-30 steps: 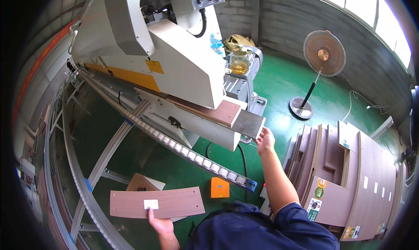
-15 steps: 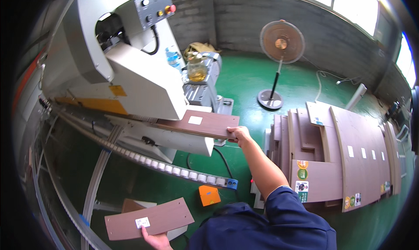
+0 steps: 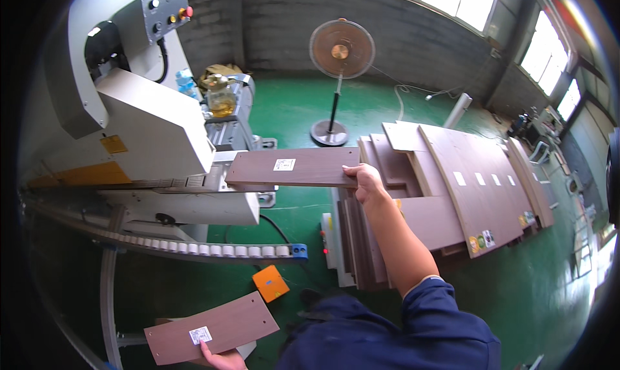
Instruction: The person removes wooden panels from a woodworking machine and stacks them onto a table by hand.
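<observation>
My right hand (image 3: 367, 179) grips the right end of a brown wooden board (image 3: 323, 166) with a white label, thumb on top and fingers hidden under it. The board's left end lies at the outlet of a large white machine (image 3: 152, 127). At the lower left, my left hand (image 3: 221, 357) holds a second brown panel (image 3: 236, 325), its thumb pressed by the white label and the other fingers beneath. Small holes show near the panel's right end. Under this panel, edges of a paler piece stick out.
Stacked brown boards (image 3: 445, 218) stand at the right. A roller rail (image 3: 213, 249) runs along the machine's front, near an orange box (image 3: 270, 283) on the green floor. Farther back are a standing fan (image 3: 332, 102) and a jar of yellow liquid (image 3: 221, 102).
My right hand has drawn the board rightward, and its left end now shows clear of the machine housing. The view has turned right. My left hand still holds its panel.
</observation>
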{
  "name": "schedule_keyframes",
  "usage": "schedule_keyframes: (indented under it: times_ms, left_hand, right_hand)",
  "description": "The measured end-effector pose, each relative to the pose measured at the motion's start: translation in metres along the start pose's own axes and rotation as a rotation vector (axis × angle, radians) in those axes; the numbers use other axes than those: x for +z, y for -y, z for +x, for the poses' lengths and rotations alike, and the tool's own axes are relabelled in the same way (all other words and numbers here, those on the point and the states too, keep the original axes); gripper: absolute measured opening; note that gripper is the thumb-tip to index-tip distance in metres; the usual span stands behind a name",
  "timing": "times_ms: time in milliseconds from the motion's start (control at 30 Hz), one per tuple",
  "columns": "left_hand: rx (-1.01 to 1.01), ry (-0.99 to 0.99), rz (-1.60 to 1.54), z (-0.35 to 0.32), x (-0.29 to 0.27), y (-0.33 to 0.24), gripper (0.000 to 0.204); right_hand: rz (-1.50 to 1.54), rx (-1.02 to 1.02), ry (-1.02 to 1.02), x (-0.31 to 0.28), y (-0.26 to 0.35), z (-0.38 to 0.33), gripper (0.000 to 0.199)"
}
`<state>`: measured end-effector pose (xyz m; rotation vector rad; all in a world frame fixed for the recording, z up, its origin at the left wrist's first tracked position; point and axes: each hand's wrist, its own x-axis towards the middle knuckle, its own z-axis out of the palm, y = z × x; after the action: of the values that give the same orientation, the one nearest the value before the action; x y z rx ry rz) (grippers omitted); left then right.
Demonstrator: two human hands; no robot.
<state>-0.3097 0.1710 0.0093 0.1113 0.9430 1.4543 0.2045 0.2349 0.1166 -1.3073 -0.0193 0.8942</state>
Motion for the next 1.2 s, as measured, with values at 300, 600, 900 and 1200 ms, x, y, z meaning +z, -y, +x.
schedule_keyframes:
  times_ms: [300, 600, 900, 1200]
  left_hand:
    - [-0.316, 0.255, 0.171, -0.020, 0.043, 0.031, 0.062]
    - [-0.411, 0.755, 0.282, -0.176, 0.127, 0.129, 0.055]
    - [-0.907, 0.921, 0.374, -0.397, 0.140, 0.317, 0.041]
    - [-1.061, 1.038, 0.736, -0.571, 0.218, 0.470, 0.034]
  right_hand:
    - [0.377, -0.341, -0.068, -0.151, 0.021, -0.171, 0.024]
    - [0.709, -0.646, -0.225, -0.341, 0.008, -0.316, 0.035]
    - [0.810, -0.808, -0.473, -0.549, -0.003, -0.446, 0.034]
    - [0.851, -0.946, -0.694, -0.702, 0.026, -0.474, 0.039]
